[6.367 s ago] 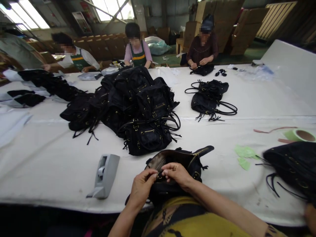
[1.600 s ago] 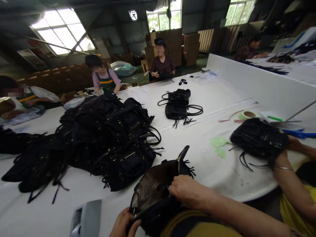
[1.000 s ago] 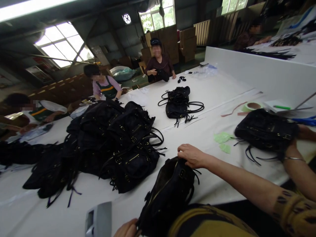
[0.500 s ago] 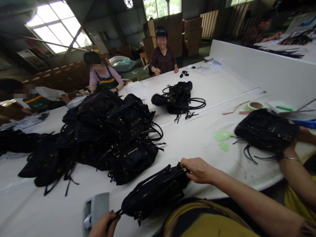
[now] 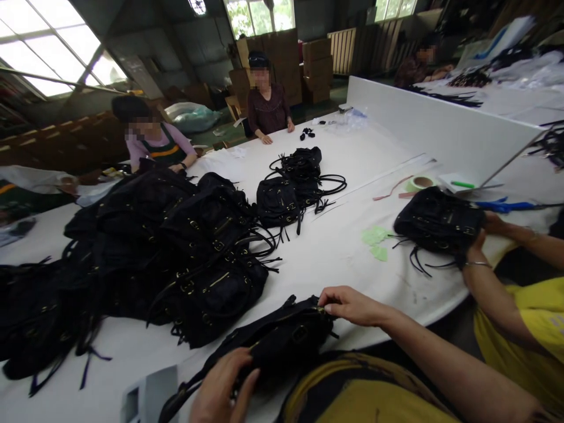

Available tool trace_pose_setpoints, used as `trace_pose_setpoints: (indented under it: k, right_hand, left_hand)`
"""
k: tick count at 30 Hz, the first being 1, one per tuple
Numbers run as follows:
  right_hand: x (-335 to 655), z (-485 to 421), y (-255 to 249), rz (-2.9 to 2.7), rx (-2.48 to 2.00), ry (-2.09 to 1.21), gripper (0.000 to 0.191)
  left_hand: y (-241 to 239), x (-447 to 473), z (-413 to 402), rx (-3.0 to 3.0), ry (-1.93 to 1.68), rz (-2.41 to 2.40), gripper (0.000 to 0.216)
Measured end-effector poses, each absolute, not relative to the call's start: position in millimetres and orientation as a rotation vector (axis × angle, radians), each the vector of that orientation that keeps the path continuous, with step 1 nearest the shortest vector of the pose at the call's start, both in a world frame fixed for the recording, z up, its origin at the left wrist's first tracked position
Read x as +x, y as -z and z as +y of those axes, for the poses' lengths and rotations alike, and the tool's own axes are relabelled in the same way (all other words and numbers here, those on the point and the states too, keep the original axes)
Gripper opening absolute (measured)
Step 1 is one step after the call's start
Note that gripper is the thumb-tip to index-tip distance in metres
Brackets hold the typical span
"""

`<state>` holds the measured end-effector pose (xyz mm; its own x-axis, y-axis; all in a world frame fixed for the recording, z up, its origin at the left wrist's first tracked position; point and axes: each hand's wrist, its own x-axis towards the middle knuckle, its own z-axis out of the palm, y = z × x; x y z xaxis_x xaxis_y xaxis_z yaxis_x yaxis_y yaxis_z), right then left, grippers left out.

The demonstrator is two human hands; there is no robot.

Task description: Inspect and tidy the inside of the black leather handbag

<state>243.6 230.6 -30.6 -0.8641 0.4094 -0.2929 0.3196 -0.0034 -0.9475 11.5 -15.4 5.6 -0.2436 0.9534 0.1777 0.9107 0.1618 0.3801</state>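
A black handbag [image 5: 282, 338] with brass-coloured buckles and a zip lies on the table edge in front of my body. My right hand [image 5: 352, 305] pinches its top corner at the right end of the zip. Over the left part of the same bag, my left hand [image 5: 224, 385] is curled with fingers and thumb at the zip edge; its fingertips are partly hidden. A strap of the bag trails out to the left, below my left hand. Close by on the left, a grey device [image 5: 150, 393] is partly covered by that strap.
A large heap of black handbags [image 5: 176, 235] covers the left side. Beyond it sits a smaller group of bags [image 5: 282, 200]. At right, a co-worker's hands hold another black bag [image 5: 440, 226], near green scraps [image 5: 374, 238], a tape roll [image 5: 423, 182] and blue scissors [image 5: 506, 205]. A white partition [image 5: 418, 126] stands behind.
My left hand has gone from the bag's left end up to its zip edge. The blurred bag by the far group now rests there. The view has swung right.
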Motion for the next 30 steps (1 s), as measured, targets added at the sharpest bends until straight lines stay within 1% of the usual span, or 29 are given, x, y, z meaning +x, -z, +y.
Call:
trace_pose_setpoints:
  k: [1, 3, 5, 6, 9, 13, 15, 18, 22, 25, 28, 30]
  right_hand:
    - [243, 227, 32, -2.151, -0.799, -2.016, 0.014]
    - [243, 222, 33, -2.172, -0.810, -1.960, 0.014]
    - [244, 218, 29, -2.276, -0.807, -1.836, 0.015]
    - [246, 216, 26, -2.345, -0.798, -1.755, 0.016]
    - [250, 212, 18, -2.500, -0.773, -1.557, 0.018]
    - [253, 204, 18, -2.500, -0.758, -1.565, 0.021]
    - [252, 200, 19, -2.507, -0.789, -1.540, 0.022]
    - [249, 195, 17, -2.516, -0.808, -1.490, 0.027]
    - [245, 193, 9, -2.497, -0.808, -1.478, 0.032]
    - [245, 192, 6, -2.473, -0.797, -1.501, 0.029]
    - [245, 188, 4, -2.442, -0.753, -1.534, 0.028]
    - [244, 185, 0, -2.396, -0.764, -1.577, 0.029]
  left_hand:
    - [-5, 29, 2, 1.877, -0.651, 2.224, 0.023]
    - [-3, 62, 37, 1.795, -0.551, 2.104, 0.023]
    - [-1, 87, 65, 1.670, -0.442, 2.094, 0.028]
    - [0, 95, 75, 1.616, -0.395, 2.109, 0.028]
    - [1, 110, 91, 1.603, -0.286, 2.136, 0.020]
    - [6, 119, 90, 1.704, -0.254, 2.073, 0.020]
    - [8, 121, 87, 1.607, -0.334, 2.089, 0.018]
    - [9, 121, 85, 1.366, -0.546, 2.083, 0.017]
    - [14, 122, 85, 1.009, -0.775, 1.903, 0.019]
    - [21, 121, 86, 0.775, -0.947, 1.762, 0.012]
    - [18, 116, 86, 0.736, -1.055, 1.763, 0.007]
    - [7, 109, 85, 0.817, -1.032, 1.798, 0.006]
